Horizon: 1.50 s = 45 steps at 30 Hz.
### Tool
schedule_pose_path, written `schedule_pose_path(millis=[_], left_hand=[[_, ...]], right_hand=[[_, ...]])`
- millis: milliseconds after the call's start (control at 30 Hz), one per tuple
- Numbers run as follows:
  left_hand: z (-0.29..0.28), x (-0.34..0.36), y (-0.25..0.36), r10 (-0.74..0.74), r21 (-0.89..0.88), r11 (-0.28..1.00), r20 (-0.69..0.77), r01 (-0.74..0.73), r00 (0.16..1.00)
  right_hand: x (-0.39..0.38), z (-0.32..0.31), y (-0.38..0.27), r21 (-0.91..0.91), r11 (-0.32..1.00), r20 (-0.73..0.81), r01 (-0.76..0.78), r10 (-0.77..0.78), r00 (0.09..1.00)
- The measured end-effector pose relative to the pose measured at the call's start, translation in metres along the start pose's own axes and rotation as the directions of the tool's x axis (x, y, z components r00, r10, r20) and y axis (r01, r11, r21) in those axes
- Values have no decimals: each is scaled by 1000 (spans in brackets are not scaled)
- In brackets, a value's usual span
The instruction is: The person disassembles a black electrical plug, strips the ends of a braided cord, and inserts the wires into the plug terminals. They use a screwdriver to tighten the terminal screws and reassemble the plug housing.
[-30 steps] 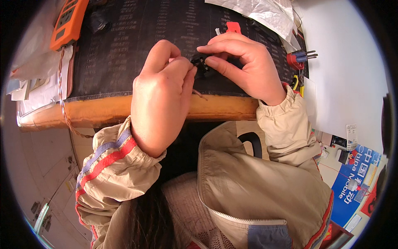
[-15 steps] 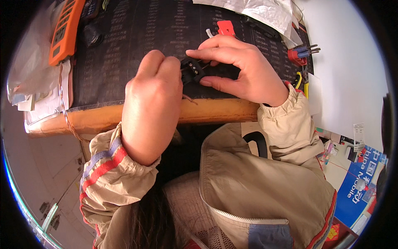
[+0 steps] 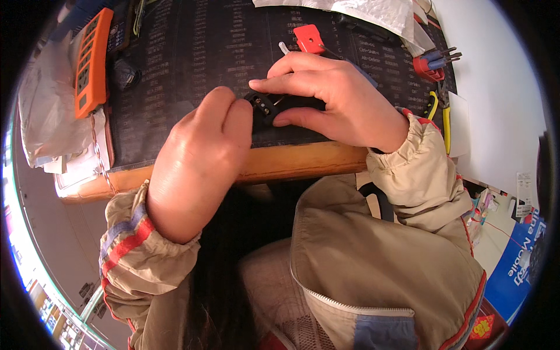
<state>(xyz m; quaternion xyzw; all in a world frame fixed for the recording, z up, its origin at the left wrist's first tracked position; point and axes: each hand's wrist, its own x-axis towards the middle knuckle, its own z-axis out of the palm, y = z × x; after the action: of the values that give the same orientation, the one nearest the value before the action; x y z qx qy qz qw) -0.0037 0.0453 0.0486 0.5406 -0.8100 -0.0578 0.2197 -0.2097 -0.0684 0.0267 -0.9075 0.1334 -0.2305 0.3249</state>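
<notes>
A small black plug part (image 3: 264, 109) with brass screws in its open face sits between my hands, above the desk's near edge. My right hand (image 3: 344, 99) pinches its right side, the thumb below and the index finger above. A thin shiny strand shows inside that grip; whether it is wire is unclear. My left hand (image 3: 201, 149) is closed, knuckles up, against the part's left side. Its fingertips are hidden, so what they pinch cannot be seen. Behind my right hand lie a red flat piece (image 3: 308, 38) and a partly hidden blue handle (image 3: 363, 73) with a thin shaft.
An orange power strip (image 3: 92, 64) and a clear plastic bag (image 3: 49, 99) lie on the left. On the right are a red holder with blue-handled tools (image 3: 430, 67) and yellow-handled pliers (image 3: 446, 128). A wooden edge (image 3: 309, 160) fronts the dark desk mat (image 3: 169, 64).
My left hand has shifted slightly left and turned at the wrist. The black part has moved a little left and down in view, with my right hand still on it. The whole view has shifted slightly.
</notes>
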Motion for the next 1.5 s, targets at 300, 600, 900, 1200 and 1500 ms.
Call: schedule_pose_path(millis=[300,600,900,1200,1500], left_hand=[[6,-7,0,-103,-67,993,-61,99,993],[15,-9,5,5,320,946,-142,41,990],[3,-2,-2,40,65,997,-45,-37,998],[2,-10,6,-256,-234,945,-89,230,963],[6,-2,-2,-348,-372,877,-51,306,936]], right_hand=[[-1,2,2,-49,998,-21,42,-43,999],[-2,3,1,-30,999,-34,45,-46,998],[-4,5,2,-20,998,-30,53,-53,998],[-2,4,0,-29,999,-38,42,-43,998],[-2,2,-3,3,1000,-15,-25,25,1000]])
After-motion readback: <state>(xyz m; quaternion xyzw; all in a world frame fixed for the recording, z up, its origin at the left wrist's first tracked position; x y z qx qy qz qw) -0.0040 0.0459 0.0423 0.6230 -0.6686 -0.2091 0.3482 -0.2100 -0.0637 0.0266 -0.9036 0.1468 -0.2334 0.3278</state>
